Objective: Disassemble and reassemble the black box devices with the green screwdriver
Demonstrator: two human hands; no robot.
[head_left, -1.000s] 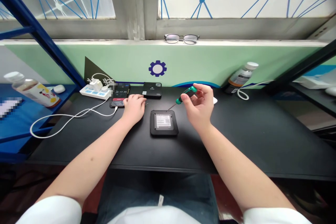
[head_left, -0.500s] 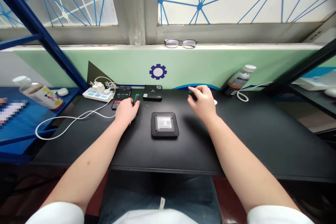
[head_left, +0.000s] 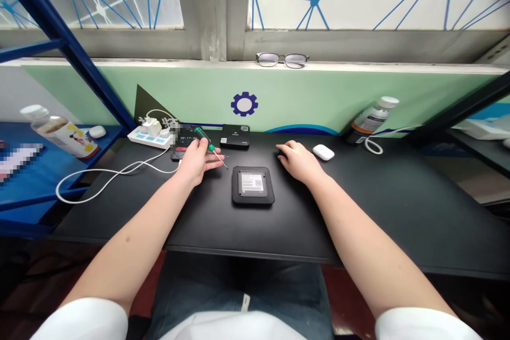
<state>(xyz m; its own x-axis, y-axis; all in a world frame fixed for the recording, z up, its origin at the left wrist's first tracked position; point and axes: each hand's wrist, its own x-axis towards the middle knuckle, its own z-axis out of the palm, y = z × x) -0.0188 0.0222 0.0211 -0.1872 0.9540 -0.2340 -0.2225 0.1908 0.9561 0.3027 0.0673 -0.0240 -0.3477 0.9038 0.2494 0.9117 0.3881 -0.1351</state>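
My left hand [head_left: 196,161] holds a green-handled screwdriver [head_left: 204,139] between thumb and fingers, its shaft slanting down to the right, other fingers spread. Small screws lie near its tip, partly hidden by the fingers. To the right, my right hand [head_left: 298,160] rests low over the desk, its fingers curled round a small green and dark thing that is mostly hidden. Between the hands and nearer me, a square black device [head_left: 253,186] with a silver labelled drive lies flat. A flat black box [head_left: 235,137] sits behind it, and a phone [head_left: 183,141] lies behind my left hand.
A white earbud case [head_left: 323,152] lies right of my right hand. A power strip [head_left: 149,137] with a looping white cable stands at the left. A bottle [head_left: 372,119] leans at the back right, another [head_left: 66,135] lies far left. Glasses [head_left: 282,60] rest on the ledge.
My left hand has turned and opened its outer fingers, bringing the screwdriver's shaft into view. My right hand has come lower and slightly left, uncovering the white case.
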